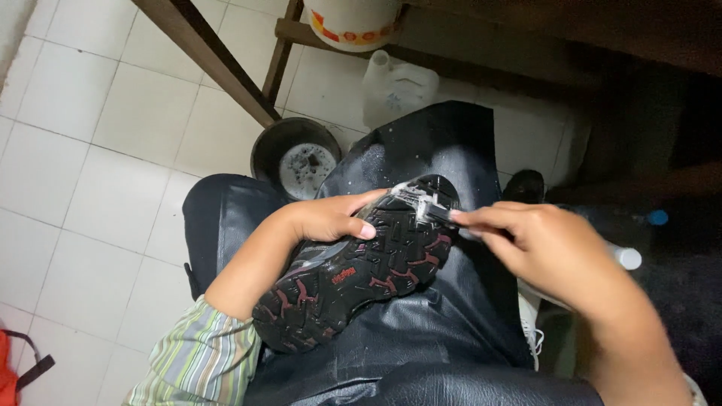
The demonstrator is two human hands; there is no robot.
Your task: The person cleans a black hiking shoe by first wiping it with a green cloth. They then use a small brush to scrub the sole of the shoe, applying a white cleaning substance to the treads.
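A black shoe (361, 274) with a dark red-patterned tread lies sole-up across my lap, toe pointing away. My left hand (331, 218) grips its side near the middle, thumb pressed on the sole. My right hand (541, 248) pinches a small dark brush-like tool (440, 216) whose tip touches the whitish, wet-looking toe end of the sole (414, 194). A black glossy apron (421, 331) covers my legs under the shoe.
On the white tiled floor (113, 150) stand a round dark metal bowl (295, 156), a translucent plastic jug (395, 86) and a white bucket (350, 22). Wooden furniture legs (218, 64) slant beside them. A white bottle top (628, 258) shows right; an orange thing (6, 368) lies bottom left.
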